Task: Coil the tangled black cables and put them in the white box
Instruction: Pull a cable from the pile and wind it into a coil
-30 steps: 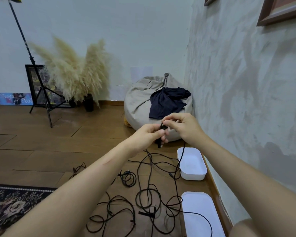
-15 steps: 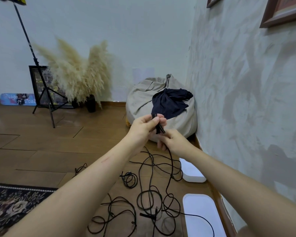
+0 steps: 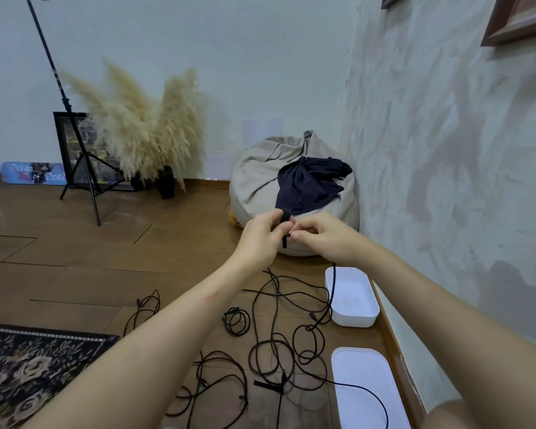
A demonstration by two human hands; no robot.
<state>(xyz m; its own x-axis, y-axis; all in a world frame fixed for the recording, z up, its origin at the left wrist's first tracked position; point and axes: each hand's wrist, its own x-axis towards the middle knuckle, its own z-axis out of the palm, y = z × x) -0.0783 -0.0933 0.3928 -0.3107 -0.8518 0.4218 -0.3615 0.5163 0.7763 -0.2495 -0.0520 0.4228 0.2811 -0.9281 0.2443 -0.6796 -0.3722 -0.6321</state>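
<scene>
Left hand (image 3: 262,235) and right hand (image 3: 327,239) are together in mid-air, both pinching a cable end (image 3: 285,215); the fingers hide the grip detail. Other cables (image 3: 268,385) lie tangled on the floor, left of the box (image 3: 353,319). The lid (image 3: 364,394), near right, is cut off.

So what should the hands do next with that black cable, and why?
Probably the right hand should slide down the cable and bring a loop up to the left hand. Both hands pinch its end, but the rest trails loose on the floor beside the white box.
</scene>
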